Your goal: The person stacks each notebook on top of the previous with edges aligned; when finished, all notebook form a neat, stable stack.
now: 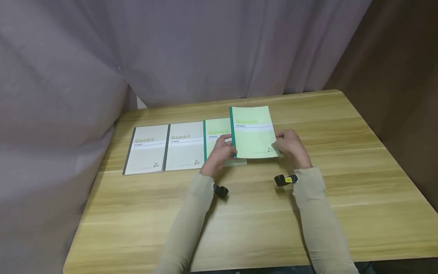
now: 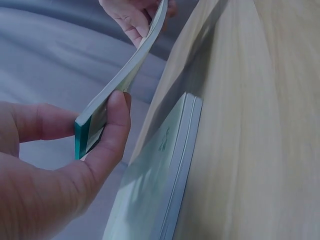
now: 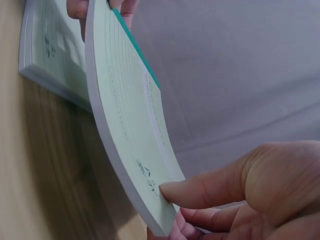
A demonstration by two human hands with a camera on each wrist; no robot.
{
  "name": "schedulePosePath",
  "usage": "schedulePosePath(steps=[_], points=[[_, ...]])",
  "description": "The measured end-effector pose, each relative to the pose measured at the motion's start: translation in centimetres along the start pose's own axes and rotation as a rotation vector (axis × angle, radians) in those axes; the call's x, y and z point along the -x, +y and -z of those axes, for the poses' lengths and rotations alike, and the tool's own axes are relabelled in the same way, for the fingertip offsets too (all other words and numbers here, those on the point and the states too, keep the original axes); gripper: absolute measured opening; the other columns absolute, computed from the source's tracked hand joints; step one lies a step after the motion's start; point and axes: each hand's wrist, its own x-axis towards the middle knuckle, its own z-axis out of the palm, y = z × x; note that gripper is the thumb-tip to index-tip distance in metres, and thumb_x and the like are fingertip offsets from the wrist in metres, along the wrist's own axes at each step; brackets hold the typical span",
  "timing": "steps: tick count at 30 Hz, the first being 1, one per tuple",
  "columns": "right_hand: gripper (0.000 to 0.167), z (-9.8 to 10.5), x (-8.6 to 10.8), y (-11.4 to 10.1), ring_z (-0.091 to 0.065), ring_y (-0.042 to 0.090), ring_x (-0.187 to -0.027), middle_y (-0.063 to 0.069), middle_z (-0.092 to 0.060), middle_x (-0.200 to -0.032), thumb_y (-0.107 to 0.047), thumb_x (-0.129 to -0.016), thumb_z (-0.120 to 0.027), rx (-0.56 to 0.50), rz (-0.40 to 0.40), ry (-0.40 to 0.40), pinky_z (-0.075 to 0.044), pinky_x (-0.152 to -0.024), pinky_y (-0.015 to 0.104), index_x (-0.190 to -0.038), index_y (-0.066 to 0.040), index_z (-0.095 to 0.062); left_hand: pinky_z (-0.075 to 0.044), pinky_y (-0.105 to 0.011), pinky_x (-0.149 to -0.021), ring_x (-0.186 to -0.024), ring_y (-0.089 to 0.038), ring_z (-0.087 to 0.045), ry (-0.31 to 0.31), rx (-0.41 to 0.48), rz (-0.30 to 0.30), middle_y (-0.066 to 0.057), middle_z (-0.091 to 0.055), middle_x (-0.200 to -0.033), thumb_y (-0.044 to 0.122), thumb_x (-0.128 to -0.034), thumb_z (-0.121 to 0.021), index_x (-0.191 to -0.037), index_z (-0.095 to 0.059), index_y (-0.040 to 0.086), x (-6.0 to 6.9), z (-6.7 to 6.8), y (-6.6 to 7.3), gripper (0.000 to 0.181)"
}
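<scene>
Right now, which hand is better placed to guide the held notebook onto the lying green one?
Probably the left hand: it pinches the held notebook at its spine, close to the lying green notebook; the right hand grips the opposite edge, farther away.

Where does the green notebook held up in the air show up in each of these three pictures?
Head: the held notebook is just right of centre, between left hand and right hand.
Left wrist: the held notebook, nearly edge-on, slants from left of centre up to the top edge.
Right wrist: the held notebook runs down the middle.
Shared landmark: the green notebooks on the table, partly visible in all three.
</scene>
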Motion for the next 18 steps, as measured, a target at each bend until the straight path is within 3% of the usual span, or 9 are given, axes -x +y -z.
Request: schedulePosePath(steps=[13, 18], points=[[0.054, -2.1, -0.4, -2.1, -0.054, 0.038, -0.109, 0.032, -0.054, -0.126, 0.002, -0.084, -0.058, 0.042, 0.039, 0.010, -0.050, -0.088, 0.038, -0.134, 0.018, -0.047, -0.055, -0.036, -0.085, -0.101, -0.025, -0.063, 0.070, -0.008, 0.006, -0.020, -0.058, -0.136, -0.014, -0.0872, -0.048, -0.151, -0.031, 0.000, 1.3, 2.4, 0.0, 0.068], [0.050, -3.4, -0.6, -2.7, -0.055, 0.035, -0.106, 0.030, -0.056, -0.123, 0.003, -0.084, -0.058, 0.018, 0.049, -0.003, -0.052, -0.085, 0.036, -0.131, 0.018, -0.049, -0.055, -0.039, -0.090, -0.105, -0.026, -0.064, 0.105, -0.033, 0.023, -0.021, -0.057, -0.138, -0.013, -0.0881, -0.049, -0.151, -0.033, 0.000, 2.0, 3.8, -0.3, 0.066]])
